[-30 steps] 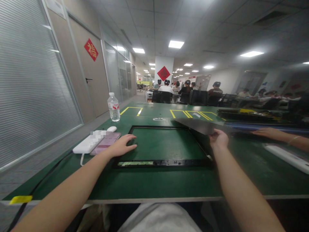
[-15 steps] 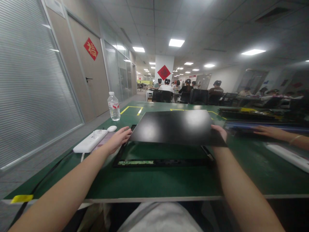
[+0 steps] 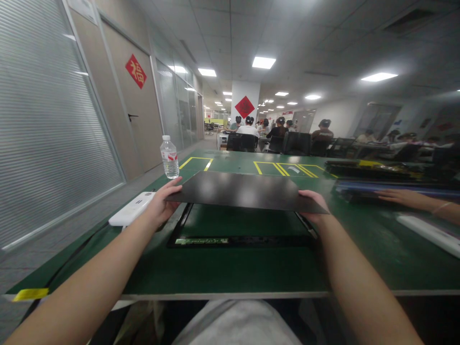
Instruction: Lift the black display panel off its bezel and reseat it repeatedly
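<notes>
A thin, dark, glossy rectangular panel (image 3: 244, 190) is held level above the table between my two hands. My left hand (image 3: 163, 201) grips its left edge, thumb side up, with the other fingers partly under it. At the right edge my right hand (image 3: 314, 203) is closed on the panel, some fingers hidden beneath. Below the panel a black rectangular frame (image 3: 269, 241) lies flat on the green table (image 3: 230, 273). A strip of green circuit board (image 3: 201, 241) shows along the frame's near side. The panel covers the frame's far side.
A water bottle (image 3: 169, 158) and a white power strip (image 3: 132, 209) stand on the left. To the right, another person's hand (image 3: 398, 195) rests by a long dark blurred object (image 3: 362, 188), near a white bar (image 3: 427, 234). Yellow tape (image 3: 268, 163) marks the table's far part.
My left hand has moved left and up and now grips the panel's left edge. The panel has shifted left and tilted flatter, and my right hand has come slightly left with it.
</notes>
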`<state>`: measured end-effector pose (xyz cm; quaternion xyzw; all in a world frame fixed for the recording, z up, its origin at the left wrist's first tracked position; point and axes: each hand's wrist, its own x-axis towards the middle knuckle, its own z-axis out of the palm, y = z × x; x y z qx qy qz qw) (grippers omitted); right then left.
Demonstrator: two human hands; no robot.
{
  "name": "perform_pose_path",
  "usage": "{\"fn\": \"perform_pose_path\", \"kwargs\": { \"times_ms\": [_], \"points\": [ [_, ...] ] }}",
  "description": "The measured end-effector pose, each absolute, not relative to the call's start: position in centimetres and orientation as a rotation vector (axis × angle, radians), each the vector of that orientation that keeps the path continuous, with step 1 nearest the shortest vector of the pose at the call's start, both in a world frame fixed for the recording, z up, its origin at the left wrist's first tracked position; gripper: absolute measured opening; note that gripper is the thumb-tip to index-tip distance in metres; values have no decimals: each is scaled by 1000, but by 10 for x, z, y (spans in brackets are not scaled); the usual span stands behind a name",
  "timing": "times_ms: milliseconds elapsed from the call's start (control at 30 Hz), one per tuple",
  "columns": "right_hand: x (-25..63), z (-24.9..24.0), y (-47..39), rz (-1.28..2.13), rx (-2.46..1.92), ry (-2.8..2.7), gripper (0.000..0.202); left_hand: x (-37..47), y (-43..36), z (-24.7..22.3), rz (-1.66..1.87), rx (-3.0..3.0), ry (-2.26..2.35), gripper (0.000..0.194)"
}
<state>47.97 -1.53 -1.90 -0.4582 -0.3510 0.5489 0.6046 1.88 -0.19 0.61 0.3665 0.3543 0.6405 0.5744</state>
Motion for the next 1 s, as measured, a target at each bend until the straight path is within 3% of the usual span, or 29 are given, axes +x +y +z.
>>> {"fn": "perform_pose_path", "kwargs": {
  "times_ms": [233, 500, 1000],
  "points": [
    [465, -16, -24, 1630, -1400, -754, 21, 12, 1, 11, 1562, 894, 807, 59],
    [473, -21, -15, 1382, -1399, -796, 16, 13, 0, 13, 1573, 967, 828, 75],
    [459, -14, -22, 1064, -1523, -784, 13, 18, -3, 10, 1569, 1012, 843, 73]
  ]
}}
